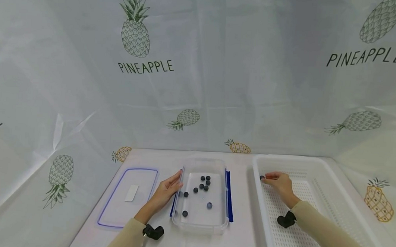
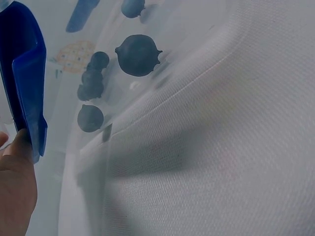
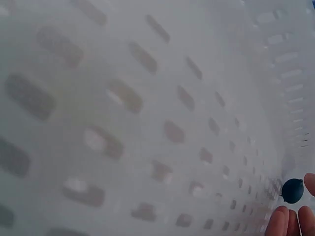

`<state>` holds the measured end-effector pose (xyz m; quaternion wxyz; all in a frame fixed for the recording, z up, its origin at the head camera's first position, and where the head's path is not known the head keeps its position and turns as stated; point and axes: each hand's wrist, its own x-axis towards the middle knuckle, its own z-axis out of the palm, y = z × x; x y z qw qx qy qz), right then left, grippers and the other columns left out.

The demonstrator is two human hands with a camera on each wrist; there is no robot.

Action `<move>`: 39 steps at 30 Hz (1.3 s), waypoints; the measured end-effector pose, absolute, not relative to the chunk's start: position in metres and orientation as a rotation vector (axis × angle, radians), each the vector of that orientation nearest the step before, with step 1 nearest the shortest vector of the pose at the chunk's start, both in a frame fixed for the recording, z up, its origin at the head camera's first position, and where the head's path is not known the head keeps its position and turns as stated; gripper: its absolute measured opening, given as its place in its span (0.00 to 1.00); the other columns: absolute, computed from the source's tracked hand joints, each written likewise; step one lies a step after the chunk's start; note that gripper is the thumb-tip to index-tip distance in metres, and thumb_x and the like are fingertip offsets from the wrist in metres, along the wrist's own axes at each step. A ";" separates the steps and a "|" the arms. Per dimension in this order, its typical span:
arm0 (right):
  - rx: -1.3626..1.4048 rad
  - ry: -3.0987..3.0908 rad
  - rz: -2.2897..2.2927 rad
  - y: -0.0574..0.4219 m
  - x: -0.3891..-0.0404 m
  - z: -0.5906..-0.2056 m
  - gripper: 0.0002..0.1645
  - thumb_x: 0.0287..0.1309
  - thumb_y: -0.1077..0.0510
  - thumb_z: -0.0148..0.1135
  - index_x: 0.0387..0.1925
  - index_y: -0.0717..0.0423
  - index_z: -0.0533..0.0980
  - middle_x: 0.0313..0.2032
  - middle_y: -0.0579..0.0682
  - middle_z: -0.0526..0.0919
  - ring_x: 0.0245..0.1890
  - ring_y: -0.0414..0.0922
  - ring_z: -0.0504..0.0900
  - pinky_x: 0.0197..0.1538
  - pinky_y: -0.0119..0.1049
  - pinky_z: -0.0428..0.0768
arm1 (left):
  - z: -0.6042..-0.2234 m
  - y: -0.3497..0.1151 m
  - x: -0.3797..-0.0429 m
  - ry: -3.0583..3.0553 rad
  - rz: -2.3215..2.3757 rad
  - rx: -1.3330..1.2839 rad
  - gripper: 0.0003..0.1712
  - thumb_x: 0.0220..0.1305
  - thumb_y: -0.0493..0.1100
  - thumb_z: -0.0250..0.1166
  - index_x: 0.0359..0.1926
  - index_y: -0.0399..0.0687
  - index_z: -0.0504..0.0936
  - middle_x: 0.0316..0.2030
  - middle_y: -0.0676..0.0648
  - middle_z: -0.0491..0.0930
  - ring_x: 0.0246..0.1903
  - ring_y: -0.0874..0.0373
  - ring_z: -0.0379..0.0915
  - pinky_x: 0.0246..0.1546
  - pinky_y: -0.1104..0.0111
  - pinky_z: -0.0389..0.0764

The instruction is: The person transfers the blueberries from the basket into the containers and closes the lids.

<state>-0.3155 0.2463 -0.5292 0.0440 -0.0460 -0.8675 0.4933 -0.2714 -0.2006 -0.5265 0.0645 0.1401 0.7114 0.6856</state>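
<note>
My left hand (image 1: pixel 163 192) holds the left side of a clear plastic container (image 1: pixel 199 228), fingers along its wall. The left wrist view shows fingertips at its blue latch flap (image 2: pixel 29 73). Several dark round blueberries (image 1: pixel 196 190) lie scattered in the container; one blueberry (image 2: pixel 139 55) shows its crown through the clear wall. My right hand (image 1: pixel 282 185) reaches into a white perforated basket (image 1: pixel 314 219) and pinches a blueberry (image 3: pixel 293 191) at its fingertips, close to the basket's left wall.
A clear lid with a blue rim (image 1: pixel 103 208) and a white label (image 1: pixel 132 193) lies left of the container. Another blue latch flap (image 1: pixel 229 196) hangs along the container's right side. A pineapple-print sheet (image 1: pixel 220 83) rises behind the white table (image 1: pixel 241 230).
</note>
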 end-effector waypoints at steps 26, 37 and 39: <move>-0.068 -2.585 1.379 0.234 -0.318 -0.533 0.16 0.48 0.61 0.69 0.37 0.69 0.80 0.33 0.59 0.83 0.34 0.51 0.81 0.30 0.26 0.79 | -0.528 -0.200 -0.272 2.152 2.070 0.434 0.35 0.64 0.44 0.58 0.69 0.43 0.56 0.69 0.47 0.51 0.66 0.55 0.49 0.59 0.76 0.60; -0.126 -2.648 1.398 0.240 -0.314 -0.524 0.17 0.52 0.58 0.64 0.41 0.66 0.79 0.40 0.61 0.80 0.39 0.53 0.78 0.33 0.35 0.79 | -0.528 -0.200 -0.271 2.132 2.077 0.441 0.35 0.64 0.43 0.58 0.69 0.42 0.55 0.69 0.46 0.50 0.66 0.55 0.48 0.59 0.75 0.60; -0.132 -2.655 1.407 0.242 -0.314 -0.521 0.17 0.53 0.56 0.64 0.41 0.66 0.79 0.41 0.62 0.80 0.40 0.53 0.77 0.34 0.35 0.79 | -0.528 -0.200 -0.271 2.130 2.079 0.430 0.36 0.64 0.44 0.58 0.69 0.43 0.55 0.69 0.46 0.50 0.66 0.55 0.48 0.59 0.75 0.60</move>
